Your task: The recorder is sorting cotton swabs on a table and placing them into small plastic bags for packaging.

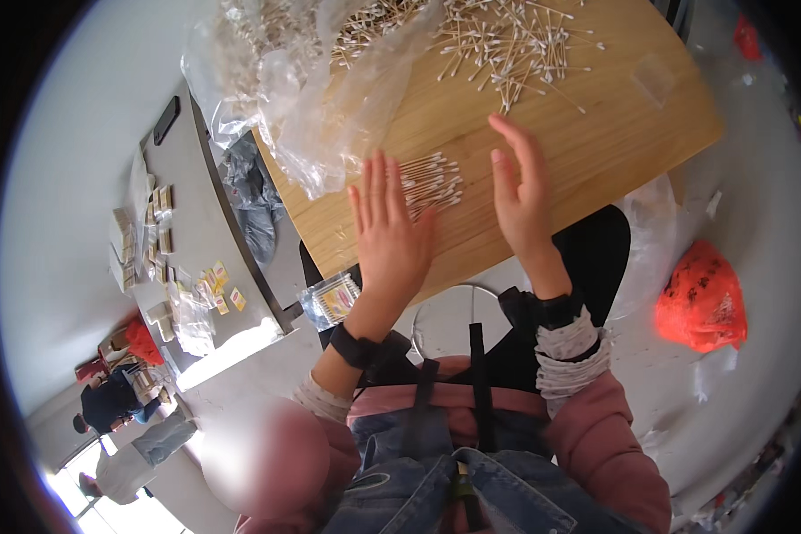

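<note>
A small bundle of cotton swabs [434, 182] lies lined up on the wooden table [596, 151] in front of me. Along its left end rests my left hand [389, 222], flat with fingers stretched out. My right hand [523, 200] is raised to the right of the bundle, apart from it, thumb and fingers extended and nothing in them. Farther back spreads a loose heap of cotton swabs [516, 44]. A large clear plastic bag [320, 107] with more swabs lies at the back left, close to my left fingertips.
Below the table's left edge is a clear packet of swabs [331, 298], by my left wrist. A grey table [182, 160] at the left carries a phone [166, 120] and small packs [160, 222]. A red bag [703, 298] sits on the floor at right. Other people [111, 400] are far left.
</note>
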Demonstrator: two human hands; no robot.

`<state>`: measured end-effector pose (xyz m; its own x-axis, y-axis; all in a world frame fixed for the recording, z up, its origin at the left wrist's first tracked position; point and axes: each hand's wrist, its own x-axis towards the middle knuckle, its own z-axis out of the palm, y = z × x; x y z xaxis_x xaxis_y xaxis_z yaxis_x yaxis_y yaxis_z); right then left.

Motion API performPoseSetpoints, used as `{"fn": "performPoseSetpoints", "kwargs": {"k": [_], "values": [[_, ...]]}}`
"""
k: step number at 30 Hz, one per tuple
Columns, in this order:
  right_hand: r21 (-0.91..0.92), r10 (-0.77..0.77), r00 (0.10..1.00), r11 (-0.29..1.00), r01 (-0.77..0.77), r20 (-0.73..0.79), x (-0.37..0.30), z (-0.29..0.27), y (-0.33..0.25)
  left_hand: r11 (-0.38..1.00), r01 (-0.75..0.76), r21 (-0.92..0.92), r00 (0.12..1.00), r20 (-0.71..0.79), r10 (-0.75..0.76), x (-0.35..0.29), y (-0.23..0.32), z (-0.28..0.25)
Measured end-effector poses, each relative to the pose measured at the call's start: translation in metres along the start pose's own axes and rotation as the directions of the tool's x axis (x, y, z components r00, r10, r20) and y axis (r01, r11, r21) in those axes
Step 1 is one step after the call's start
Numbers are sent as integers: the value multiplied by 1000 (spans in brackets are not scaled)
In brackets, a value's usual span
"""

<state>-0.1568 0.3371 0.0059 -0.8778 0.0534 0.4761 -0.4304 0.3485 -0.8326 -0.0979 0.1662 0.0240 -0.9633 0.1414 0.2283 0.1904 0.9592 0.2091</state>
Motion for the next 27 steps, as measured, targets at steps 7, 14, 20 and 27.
{"fn": "performPoseSetpoints", "kwargs": {"k": [7,14,20,27], "values": [[201,219,974,953,-225,52,1,-2,-6,894,39,-446,989,-108,-97,3,-27,-25],[77,115,989,990,-122,90,1,5,-10,881,57,-470,995,101,-10,29,-23,-18],[69,154,981,984,-162,115,-1,5,-8,890,63,-452,987,159,12,31,-24,-16],[65,132,986,988,-140,106,-1,5,-7,893,67,-446,989,147,-1,30,-22,-10]]}}
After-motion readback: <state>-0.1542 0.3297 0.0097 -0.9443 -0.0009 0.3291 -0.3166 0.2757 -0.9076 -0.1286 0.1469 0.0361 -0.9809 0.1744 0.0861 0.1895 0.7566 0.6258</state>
